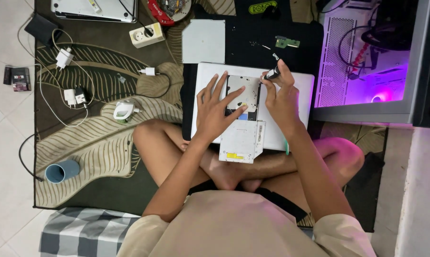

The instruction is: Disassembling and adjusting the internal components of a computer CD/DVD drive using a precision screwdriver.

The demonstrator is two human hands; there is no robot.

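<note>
I sit cross-legged with a white laptop (295, 85) lying closed over my legs. On it rests a flat silver optical drive (241, 140) with its metal top facing up. My left hand (219, 109) lies spread flat on the drive, fingers apart, pressing it down. My right hand (282, 97) grips a small black screwdriver (272, 73), its tip at the drive's upper right corner.
A black mat (253, 45) beyond the laptop carries a small green circuit board (287, 42) and a white panel (203, 41). A lit computer case (367, 62) stands at right. On the leaf-patterned rug: power strip (147, 35), chargers and cables (74, 95), a blue cup (62, 171).
</note>
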